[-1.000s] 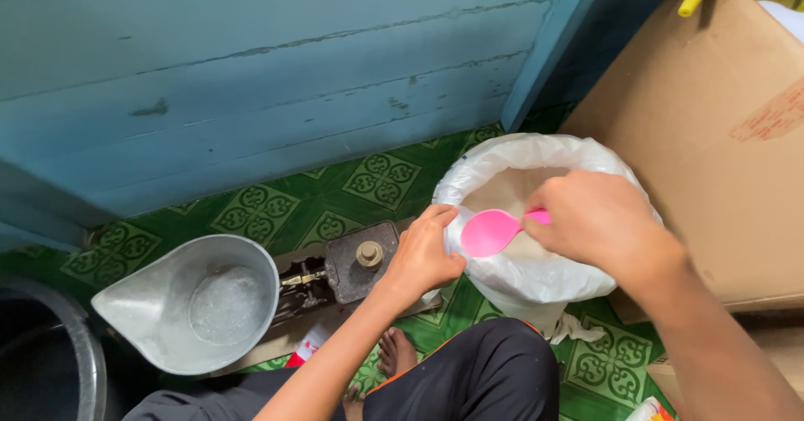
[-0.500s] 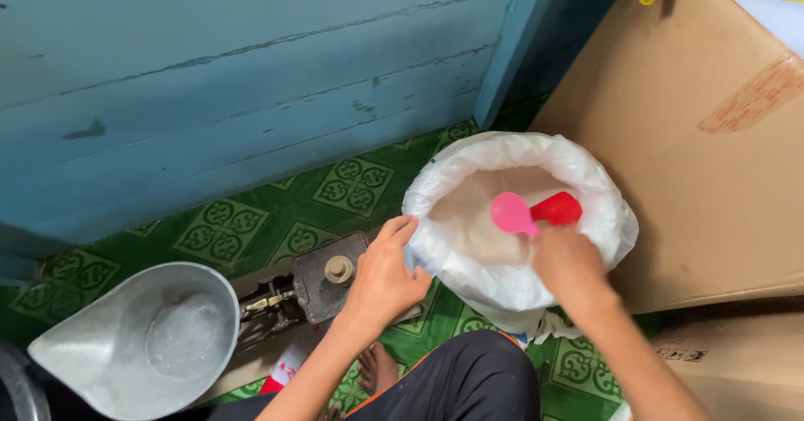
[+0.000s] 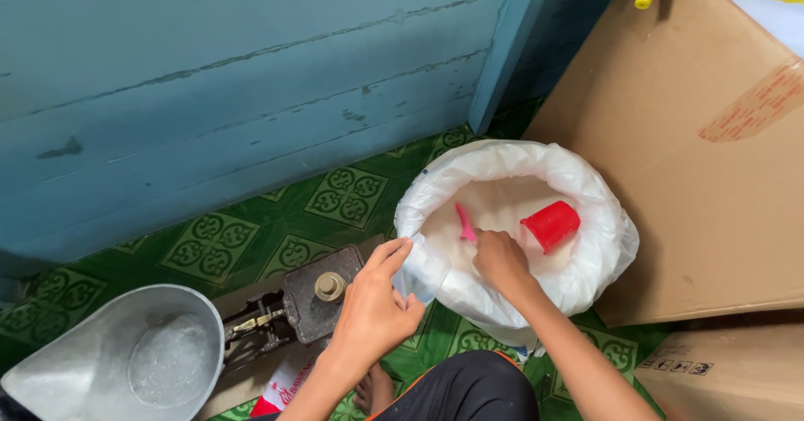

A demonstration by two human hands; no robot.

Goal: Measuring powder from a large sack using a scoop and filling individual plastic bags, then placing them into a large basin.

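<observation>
**Hands at the rim of a white sack**

While the right hand (image 3: 501, 260) reaches down inside the wide white plastic sack (image 3: 603, 245) of pale granules, its fingers are clenched around the handle of a small pink plastic scoop (image 3: 463, 222), whose blade sticks up out of the granules towards the far side. Just right of that hand a red plastic cup (image 3: 550, 224) lies tilted on the same heap, near the hand; whether the two touch cannot be told. The sack stands on the green patterned floor (image 3: 276, 237), with its rolled rim open to the camera, against a large brown cardboard box (image 3: 703, 186) on the right.

At the sack's left rim, the left hand (image 3: 377, 308) grasps a small clear plastic bag (image 3: 423, 268) between thumb and fingers, holding it just beside the sack's edge.

Left of that hand sits a dark metal weighing scale (image 3: 314, 299) with a brass knob on top, and at the near left corner its grey metal scoop-shaped pan (image 3: 126, 362) holds a thin layer of white granules. A blue painted plank wall (image 3: 234, 77) fills the far side.
</observation>
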